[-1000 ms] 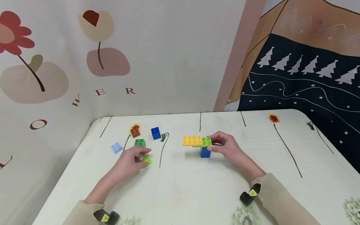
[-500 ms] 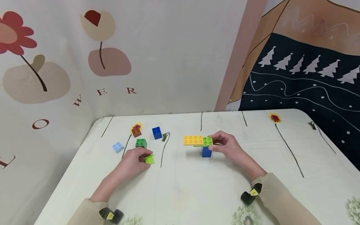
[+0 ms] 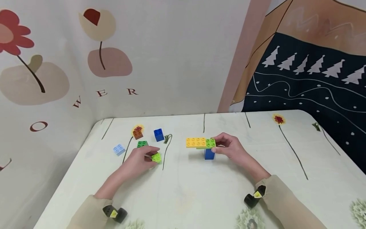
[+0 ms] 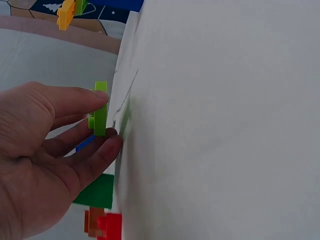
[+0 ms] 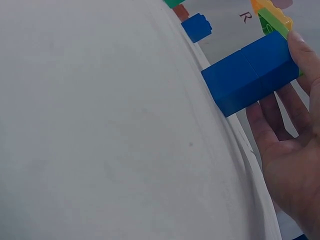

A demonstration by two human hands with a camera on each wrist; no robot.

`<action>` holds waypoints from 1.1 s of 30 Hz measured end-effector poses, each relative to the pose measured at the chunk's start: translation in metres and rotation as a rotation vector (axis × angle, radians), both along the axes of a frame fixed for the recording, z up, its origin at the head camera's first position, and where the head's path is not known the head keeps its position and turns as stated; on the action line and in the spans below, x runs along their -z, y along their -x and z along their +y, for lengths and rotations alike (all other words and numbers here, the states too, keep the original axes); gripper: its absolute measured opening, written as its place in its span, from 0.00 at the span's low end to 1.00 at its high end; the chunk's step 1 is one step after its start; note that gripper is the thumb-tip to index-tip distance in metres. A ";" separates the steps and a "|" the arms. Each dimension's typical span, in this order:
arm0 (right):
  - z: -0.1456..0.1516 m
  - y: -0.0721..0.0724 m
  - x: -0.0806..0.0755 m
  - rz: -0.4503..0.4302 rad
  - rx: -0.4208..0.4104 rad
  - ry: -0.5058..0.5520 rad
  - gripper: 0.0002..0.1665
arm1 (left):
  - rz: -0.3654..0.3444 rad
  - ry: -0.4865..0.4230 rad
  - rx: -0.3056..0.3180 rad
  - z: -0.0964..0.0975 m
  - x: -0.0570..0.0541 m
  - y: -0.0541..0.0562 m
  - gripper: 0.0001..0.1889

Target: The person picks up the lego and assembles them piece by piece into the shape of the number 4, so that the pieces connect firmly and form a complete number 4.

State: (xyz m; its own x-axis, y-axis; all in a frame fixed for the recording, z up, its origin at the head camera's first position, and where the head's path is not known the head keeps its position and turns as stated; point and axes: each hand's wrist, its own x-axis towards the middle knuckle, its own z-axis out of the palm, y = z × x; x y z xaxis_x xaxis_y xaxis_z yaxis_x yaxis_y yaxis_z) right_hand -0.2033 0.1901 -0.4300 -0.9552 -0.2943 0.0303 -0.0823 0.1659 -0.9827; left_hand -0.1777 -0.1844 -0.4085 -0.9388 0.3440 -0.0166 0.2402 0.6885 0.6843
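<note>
My left hand (image 3: pixel 138 161) pinches a small lime-green toy building brick (image 3: pixel 156 157) between thumb and fingers. In the left wrist view, this thin brick (image 4: pixel 100 109) is held on edge to the camera, raised off the table. On the right, my right hand (image 3: pixel 231 148) grips the upper part of a brick stack. Two blue bricks (image 5: pixel 252 72) form its column, which appears to stand on the table. A lime-green piece (image 3: pixel 210 143) tops the column, and a long yellow brick (image 3: pixel 195 142) juts out leftward over the table.
Loose bricks lie beyond my left hand: light blue (image 3: pixel 119 149), brown (image 3: pixel 138 134), dark blue (image 3: pixel 158 135) and green (image 3: pixel 142 144), partly covered by the hand. A red brick (image 4: pixel 112 226) shows only in the left wrist view. Patterned cloth hangs behind the table (image 3: pixel 183 197).
My left hand has lifted the small lime-green brick and carried it a little rightward, away from the loose bricks. The right hand and the stack have stayed in place.
</note>
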 end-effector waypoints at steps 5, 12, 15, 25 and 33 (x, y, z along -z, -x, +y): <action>0.001 0.000 0.000 0.003 -0.006 0.018 0.22 | -0.030 -0.034 0.034 0.013 -0.003 0.004 0.29; 0.001 0.000 0.001 0.007 -0.010 0.022 0.22 | -0.061 -0.063 0.020 0.030 -0.004 0.006 0.31; 0.000 0.001 0.001 0.003 -0.005 0.011 0.22 | -0.056 -0.062 0.022 0.035 -0.005 0.007 0.31; 0.002 0.001 0.003 -0.021 0.021 -0.012 0.21 | -0.063 -0.130 0.059 0.053 -0.008 0.011 0.29; 0.000 0.002 0.001 -0.014 0.016 -0.009 0.21 | -0.045 -0.208 0.105 0.061 -0.006 0.013 0.30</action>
State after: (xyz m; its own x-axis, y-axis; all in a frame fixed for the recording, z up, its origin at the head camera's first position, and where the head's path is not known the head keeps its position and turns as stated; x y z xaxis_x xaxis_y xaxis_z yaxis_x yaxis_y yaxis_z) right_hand -0.2048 0.1902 -0.4311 -0.9602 -0.2789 0.0141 -0.0655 0.1758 -0.9822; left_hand -0.1910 -0.1238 -0.4027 -0.8976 0.4402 0.0237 0.2690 0.5043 0.8205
